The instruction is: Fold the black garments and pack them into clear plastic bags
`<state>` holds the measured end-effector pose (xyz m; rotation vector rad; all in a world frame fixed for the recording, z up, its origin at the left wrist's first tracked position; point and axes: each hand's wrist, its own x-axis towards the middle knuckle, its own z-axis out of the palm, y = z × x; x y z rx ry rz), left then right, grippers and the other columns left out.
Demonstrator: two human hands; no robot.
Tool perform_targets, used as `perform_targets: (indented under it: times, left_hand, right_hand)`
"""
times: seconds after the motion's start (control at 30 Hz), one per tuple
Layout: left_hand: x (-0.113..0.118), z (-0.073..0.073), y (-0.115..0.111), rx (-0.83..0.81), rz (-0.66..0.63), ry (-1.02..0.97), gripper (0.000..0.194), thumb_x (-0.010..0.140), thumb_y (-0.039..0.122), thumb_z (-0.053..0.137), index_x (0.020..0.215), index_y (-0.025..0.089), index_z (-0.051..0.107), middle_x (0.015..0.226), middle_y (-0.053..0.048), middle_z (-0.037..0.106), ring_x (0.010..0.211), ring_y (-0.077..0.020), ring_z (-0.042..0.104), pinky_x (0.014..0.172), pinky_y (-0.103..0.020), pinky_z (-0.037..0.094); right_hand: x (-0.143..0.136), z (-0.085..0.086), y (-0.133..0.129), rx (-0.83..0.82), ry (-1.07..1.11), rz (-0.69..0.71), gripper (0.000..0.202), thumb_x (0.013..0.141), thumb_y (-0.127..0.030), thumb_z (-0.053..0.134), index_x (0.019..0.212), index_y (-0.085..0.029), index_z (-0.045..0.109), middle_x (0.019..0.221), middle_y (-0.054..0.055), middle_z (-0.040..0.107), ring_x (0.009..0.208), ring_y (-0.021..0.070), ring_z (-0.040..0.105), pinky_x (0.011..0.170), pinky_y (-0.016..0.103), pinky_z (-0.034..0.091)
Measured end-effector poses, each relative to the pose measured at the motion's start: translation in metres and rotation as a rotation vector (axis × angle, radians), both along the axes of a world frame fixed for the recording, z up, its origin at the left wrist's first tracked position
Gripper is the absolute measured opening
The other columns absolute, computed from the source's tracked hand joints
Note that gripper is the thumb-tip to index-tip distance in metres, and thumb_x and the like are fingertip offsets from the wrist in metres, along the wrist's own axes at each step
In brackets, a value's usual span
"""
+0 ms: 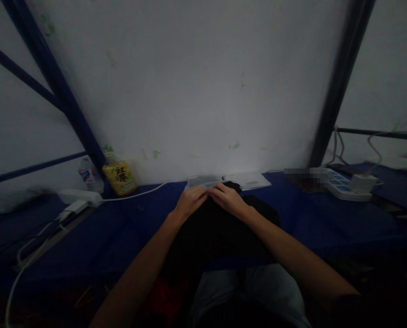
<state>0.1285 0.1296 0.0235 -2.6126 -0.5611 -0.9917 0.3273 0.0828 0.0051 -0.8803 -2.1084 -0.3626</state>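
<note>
Black cloth in both hands, work looks only partway along

Nearest to me, below the hands, are the person's light jeans [220, 291], with something red [164, 296] in the gloom beside them. Just above, the black cloth [220, 232] lies over the near edge of the blue table [118, 237] and stretches forward between the forearms. The left hand [191, 199] and right hand [229, 199] meet at its far end, fingertips almost touching, each grasping cloth between bent fingers.

As far as I can judge, the early part is done — the cloth is on the tabletop and gripped by its far end. What remains looks like the larger share: the body is loose, its edge to the right of the right hand is uneven, and I see no finished fold. The cloth is too dark to show any creases.

Just beyond the hands are a clear plastic packet [201, 181] and, to its right, white papers [254, 181]. Well off to the left of the left hand are a white power strip [83, 198], a yellow bottle [119, 176] and a clear bottle [91, 175]; far right of the right hand, a socket block [343, 184]. Behind everything rises the pale wall [203, 91].
</note>
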Motion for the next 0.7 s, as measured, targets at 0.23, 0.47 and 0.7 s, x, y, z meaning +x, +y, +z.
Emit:
perform_targets:
  times: [0.23,0.47,0.7]
  left_hand:
    - [-0.005,0.003,0.003,0.058,-0.029,0.060,0.023,0.095,0.022,0.046,0.103,0.017,0.066,0.088,-0.005,0.069,0.079,-0.0156,0.066,0.071,-0.026,0.053]
    - [-0.012,0.012,0.006,0.089,-0.014,-0.024,0.022,0.095,0.024,0.048,0.098,0.017,0.069,0.087,-0.005,0.071,0.079,-0.0154,0.067,0.072,-0.026,0.054]
    - [-0.014,0.013,0.009,0.052,0.008,-0.084,0.021,0.095,0.026,0.049,0.097,0.019,0.070,0.091,-0.003,0.072,0.081,-0.0160,0.068,0.074,-0.029,0.055]
  right_hand:
    - [-0.002,0.002,0.001,0.020,-0.150,-0.165,0.025,0.100,-0.023,0.035,0.107,-0.017,0.058,0.097,0.007,0.058,0.083,0.0154,0.057,0.073,0.025,0.047]
    - [0.008,0.009,0.006,0.008,-0.131,-0.377,0.024,0.098,-0.019,0.038,0.115,-0.018,0.055,0.099,0.008,0.057,0.091,0.0197,0.053,0.080,0.028,0.042]
    - [0.013,0.011,0.006,-0.001,-0.096,-0.488,0.030,0.096,-0.017,0.042,0.123,-0.022,0.054,0.108,0.009,0.057,0.094,0.0210,0.051,0.084,0.030,0.039]
